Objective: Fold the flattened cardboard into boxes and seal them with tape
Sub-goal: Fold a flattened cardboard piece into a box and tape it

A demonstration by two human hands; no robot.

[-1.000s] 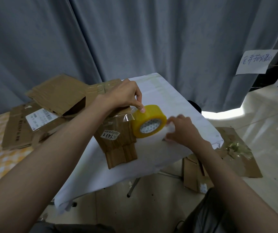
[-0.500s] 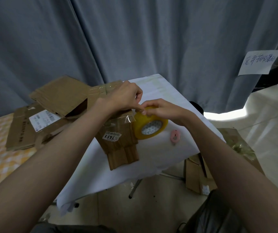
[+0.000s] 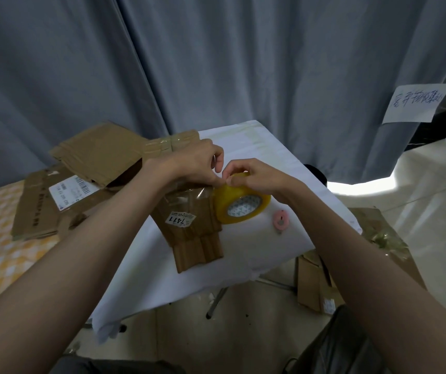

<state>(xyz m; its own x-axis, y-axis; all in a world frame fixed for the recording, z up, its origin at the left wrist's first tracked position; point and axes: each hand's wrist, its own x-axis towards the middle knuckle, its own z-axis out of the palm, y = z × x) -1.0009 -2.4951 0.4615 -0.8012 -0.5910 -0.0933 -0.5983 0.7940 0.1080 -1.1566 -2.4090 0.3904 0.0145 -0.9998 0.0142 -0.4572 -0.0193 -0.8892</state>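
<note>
The hands are being held together over the top of the tape [image 3: 242,203]: the left hand [image 3: 199,164] is pinching the clear loose end where it is coming off the roll, and the right hand [image 3: 254,176] is curled over the roll's upper rim, fingertips meeting the left's. The roll is being stood on edge near the middle of the worktop [image 3: 284,155], touching the right side of the folded cardboard [image 3: 192,225], over whose upper part a strip of clear film is already being laid. A pink cutter [image 3: 280,219] is lying just beside the roll, toward the right edge.

The tape is judged light and stiff as a roll but thin, sticky and prone to curling back on itself once freed, so the end is best being kept taut between thumb and finger while the roll is being steadied by its rim. The cardboard looks light, stiff across its flutes and bendable along the creases; its edges are the place for it to be gripped.

Open cloth is being left toward the far corner and the near edge. More flattened boxes [image 3: 95,157] are crowding the left edge, and the cutter is lying close to the right drop.
</note>
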